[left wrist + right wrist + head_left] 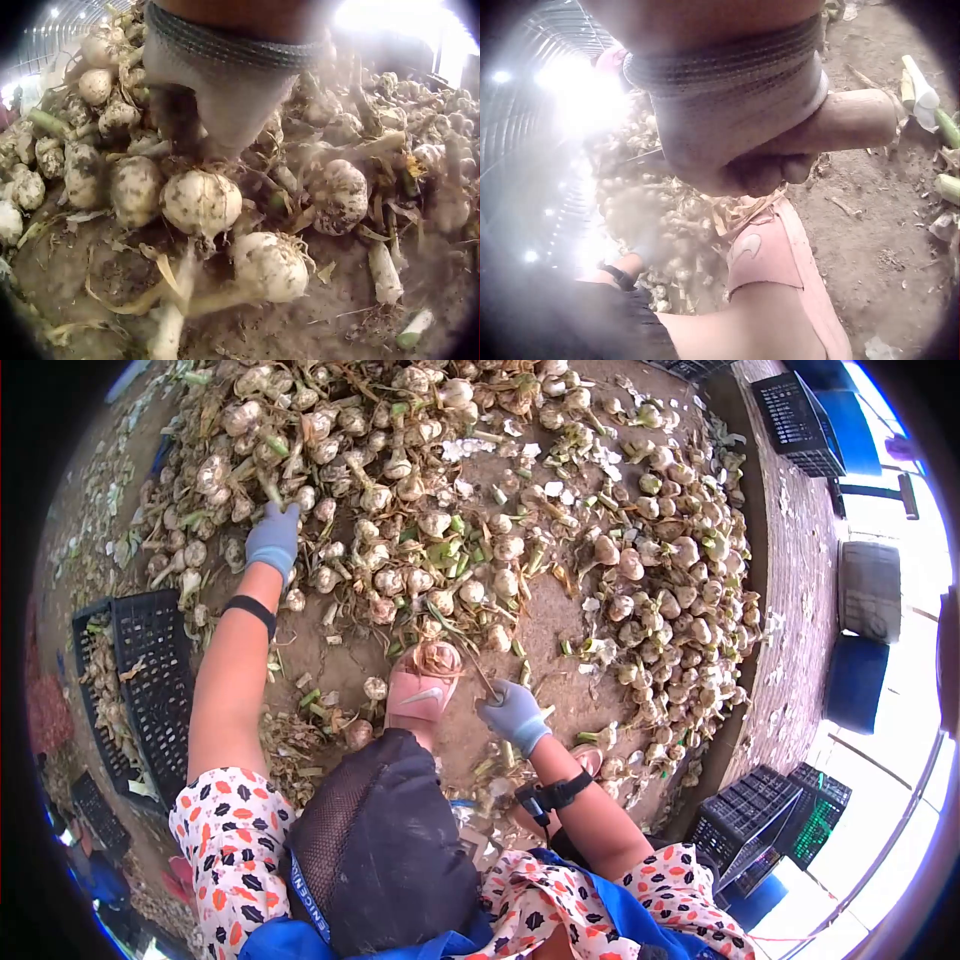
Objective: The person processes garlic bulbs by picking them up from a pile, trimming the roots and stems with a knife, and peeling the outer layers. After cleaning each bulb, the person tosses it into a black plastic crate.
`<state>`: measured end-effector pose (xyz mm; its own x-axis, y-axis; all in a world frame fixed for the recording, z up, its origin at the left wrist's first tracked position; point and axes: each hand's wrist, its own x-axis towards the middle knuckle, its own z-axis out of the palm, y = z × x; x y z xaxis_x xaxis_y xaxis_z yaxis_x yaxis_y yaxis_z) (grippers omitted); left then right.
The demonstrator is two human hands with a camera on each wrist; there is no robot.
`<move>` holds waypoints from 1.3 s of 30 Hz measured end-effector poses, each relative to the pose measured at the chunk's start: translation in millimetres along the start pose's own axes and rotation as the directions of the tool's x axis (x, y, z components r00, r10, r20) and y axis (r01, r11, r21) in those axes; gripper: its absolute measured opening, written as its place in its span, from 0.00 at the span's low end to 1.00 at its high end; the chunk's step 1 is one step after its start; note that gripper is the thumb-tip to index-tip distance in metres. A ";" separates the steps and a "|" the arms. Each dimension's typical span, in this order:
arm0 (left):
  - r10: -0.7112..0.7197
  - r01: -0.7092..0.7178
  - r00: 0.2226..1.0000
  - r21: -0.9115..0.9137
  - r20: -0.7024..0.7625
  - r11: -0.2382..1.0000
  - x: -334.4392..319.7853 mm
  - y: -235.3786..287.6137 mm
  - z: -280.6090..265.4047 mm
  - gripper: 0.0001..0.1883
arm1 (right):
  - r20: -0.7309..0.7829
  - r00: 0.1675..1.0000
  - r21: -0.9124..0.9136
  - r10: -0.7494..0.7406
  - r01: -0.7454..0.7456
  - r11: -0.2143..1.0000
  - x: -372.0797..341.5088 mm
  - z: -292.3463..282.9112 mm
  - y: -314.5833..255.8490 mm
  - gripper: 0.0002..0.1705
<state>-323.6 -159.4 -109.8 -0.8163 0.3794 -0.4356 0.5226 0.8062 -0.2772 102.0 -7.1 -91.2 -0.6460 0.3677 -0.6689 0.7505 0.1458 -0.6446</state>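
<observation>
In the head view my gloved left hand reaches into a heap of garlic, fingertips at a garlic stem. The left wrist view has the same hand pointing down behind a dirt-specked garlic bulb; its fingertips are partly hidden, and I cannot tell whether they pinch a stem. My gloved right hand grips a knife by its wooden handle. The narrow blade points away toward a pink slide sandal, on which dry husks lie.
More garlic bulbs lie piled at the right beside a raised edge. A black crate with garlic stands at the left. Cut stems and husks litter the dirt floor. More black crates and a blue barrel are at the far right.
</observation>
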 end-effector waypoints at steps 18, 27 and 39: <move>0.577 0.477 0.813 -0.660 0.080 -0.581 -114.9 37.6 -14.3 0.39 | 0.043 0.996 0.089 0.084 -0.088 0.992 7.4 -26.3 -26.9 0.14; 0.640 0.070 0.768 -0.990 -0.025 -0.123 -167.4 86.3 3.4 0.17 | -0.132 0.745 -0.478 -0.654 0.530 0.700 8.0 -40.3 -102.3 0.10; 0.622 -0.218 0.733 -0.961 -0.275 -0.169 -203.0 79.1 -45.1 0.26 | -0.284 0.914 -0.686 -0.290 0.018 0.727 50.4 -63.8 -94.8 0.08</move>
<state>-127.6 -152.1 -4.7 -0.3409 0.9046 -0.2557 -0.1464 0.2176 0.9650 7.2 56.3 -40.2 -0.7685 0.5543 -0.3196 0.6301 0.7426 -0.2270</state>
